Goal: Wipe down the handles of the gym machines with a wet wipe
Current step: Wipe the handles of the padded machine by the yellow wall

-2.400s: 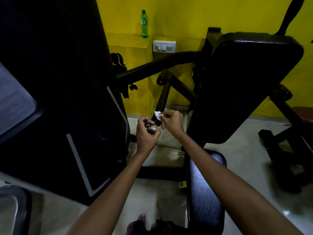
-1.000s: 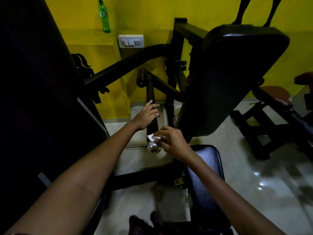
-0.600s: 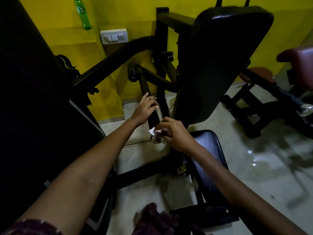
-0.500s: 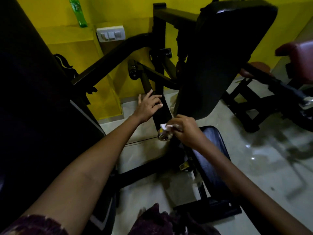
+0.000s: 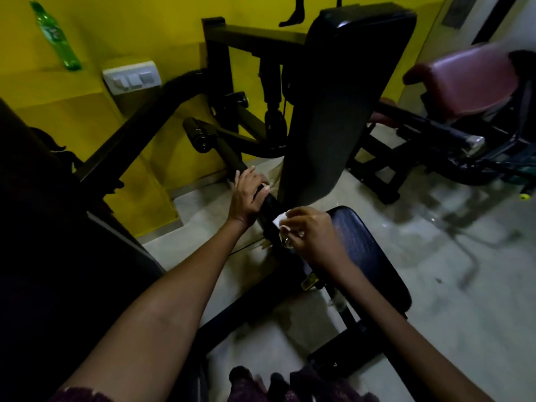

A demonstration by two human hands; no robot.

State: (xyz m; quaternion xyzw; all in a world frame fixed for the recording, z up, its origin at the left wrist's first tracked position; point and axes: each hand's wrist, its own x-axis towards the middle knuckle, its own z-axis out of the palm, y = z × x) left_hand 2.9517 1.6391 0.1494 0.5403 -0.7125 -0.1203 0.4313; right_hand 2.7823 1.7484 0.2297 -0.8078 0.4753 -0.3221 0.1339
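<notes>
The wet wipe (image 5: 279,220), pinched in the right hand (image 5: 309,237), lies against the near end of the black handle (image 5: 268,208), which the left hand (image 5: 246,198) grips higher up; wiping seems underway, and next the wipe should probably travel up the bar.

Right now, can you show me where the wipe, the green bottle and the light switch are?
wipe (image 5: 279,221), head view, on its white corner.
green bottle (image 5: 55,36), head view, on its middle.
light switch (image 5: 132,77), head view, on its white plate.
</notes>
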